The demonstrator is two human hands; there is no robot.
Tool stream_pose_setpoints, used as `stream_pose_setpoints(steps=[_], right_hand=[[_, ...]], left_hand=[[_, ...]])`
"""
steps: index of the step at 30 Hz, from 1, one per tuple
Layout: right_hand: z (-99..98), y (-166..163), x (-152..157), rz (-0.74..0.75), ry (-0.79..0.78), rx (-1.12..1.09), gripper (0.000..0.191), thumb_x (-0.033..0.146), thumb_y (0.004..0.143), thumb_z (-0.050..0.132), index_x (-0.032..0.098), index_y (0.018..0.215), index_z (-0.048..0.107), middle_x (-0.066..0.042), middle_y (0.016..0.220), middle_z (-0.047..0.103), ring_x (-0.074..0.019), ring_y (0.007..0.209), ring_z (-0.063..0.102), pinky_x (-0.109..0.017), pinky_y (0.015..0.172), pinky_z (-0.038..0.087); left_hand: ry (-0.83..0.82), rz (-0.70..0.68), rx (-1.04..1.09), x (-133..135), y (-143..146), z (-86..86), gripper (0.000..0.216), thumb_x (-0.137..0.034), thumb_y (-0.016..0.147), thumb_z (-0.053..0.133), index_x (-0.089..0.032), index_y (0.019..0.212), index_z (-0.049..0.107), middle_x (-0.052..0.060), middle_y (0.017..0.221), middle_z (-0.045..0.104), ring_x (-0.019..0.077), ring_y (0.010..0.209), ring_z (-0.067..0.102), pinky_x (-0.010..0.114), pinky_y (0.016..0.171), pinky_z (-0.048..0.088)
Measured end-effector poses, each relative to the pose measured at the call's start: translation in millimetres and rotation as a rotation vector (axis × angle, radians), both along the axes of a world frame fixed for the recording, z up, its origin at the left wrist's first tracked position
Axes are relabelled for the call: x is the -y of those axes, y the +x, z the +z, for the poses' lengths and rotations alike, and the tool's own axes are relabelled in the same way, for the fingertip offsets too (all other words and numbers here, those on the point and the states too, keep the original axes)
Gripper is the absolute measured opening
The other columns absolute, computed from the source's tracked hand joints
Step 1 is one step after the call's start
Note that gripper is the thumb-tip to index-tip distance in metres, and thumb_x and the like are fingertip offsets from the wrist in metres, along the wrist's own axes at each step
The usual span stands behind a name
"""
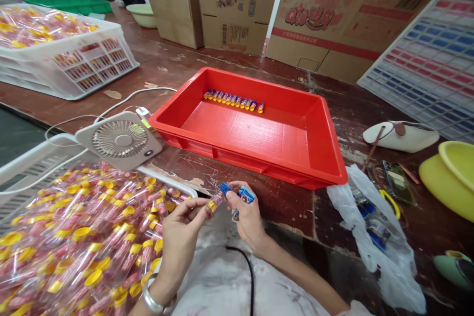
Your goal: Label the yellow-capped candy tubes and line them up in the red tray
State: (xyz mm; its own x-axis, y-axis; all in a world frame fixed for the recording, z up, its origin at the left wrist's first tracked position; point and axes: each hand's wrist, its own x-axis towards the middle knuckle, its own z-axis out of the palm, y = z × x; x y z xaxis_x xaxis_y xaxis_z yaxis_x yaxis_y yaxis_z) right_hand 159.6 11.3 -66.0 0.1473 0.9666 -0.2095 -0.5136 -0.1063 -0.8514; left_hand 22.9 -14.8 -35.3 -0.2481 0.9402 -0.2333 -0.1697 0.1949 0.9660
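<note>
My left hand [181,229] pinches a small clear candy tube [217,198] with a blue cap, held just above the table's near edge. My right hand [249,217] touches the tube's cap end and also grips a small blue piece [246,194] between its fingers. A white crate [35,165] at my left is heaped with clear yellow-capped candy tubes [85,242]. Straight ahead sits a red tray [296,170] with a row of several blue-capped tubes [233,100] along its far side.
A small white fan [120,139] with its cable stands between the crate and the tray. Another white crate [74,69] of candy sits far left. Cardboard boxes [237,5] line the back. At the right lie a clear plastic bag [377,237], yellow bowls [450,177] and a phone [398,182].
</note>
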Motion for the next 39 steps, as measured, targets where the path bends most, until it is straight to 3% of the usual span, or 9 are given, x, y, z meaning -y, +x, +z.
stream_pose_setpoints(steps=[29,35,39], right_hand=[[0.4,0.2,0.1,0.011,-0.015,-0.012,0.02,0.029,0.072,0.08,0.02,0.087,0.07,0.007,0.057,0.054,-0.01,0.052,0.044,-0.024,0.053,0.038],[-2.1,1.6,-0.4,0.007,-0.017,-0.009,0.021,0.03,0.073,0.08,0.02,0.088,0.07,0.006,0.059,0.055,-0.01,0.053,0.044,-0.024,0.053,0.039],[-4.2,1.7,-0.7,0.007,-0.034,-0.01,0.022,0.032,0.072,0.08,0.02,0.088,0.07,0.006,0.059,0.055,-0.0104,0.053,0.045,-0.024,0.053,0.04]], left_hand=[[-0.056,-0.015,-0.051,-0.5,-3.0,-0.9,0.026,-0.035,0.066,0.084,-0.018,0.086,0.079,0.005,0.074,0.078,0.0164,0.063,0.068,0.024,0.061,0.057],[-0.083,-0.05,0.116,0.3,-2.8,1.6,0.028,-0.031,0.063,0.084,-0.017,0.086,0.078,0.005,0.076,0.077,0.0176,0.068,0.07,0.026,0.068,0.059],[-0.073,-0.036,0.284,-1.9,-0.6,5.8,0.029,-0.038,0.069,0.079,-0.014,0.085,0.078,0.008,0.081,0.075,0.0202,0.075,0.07,0.033,0.073,0.061]])
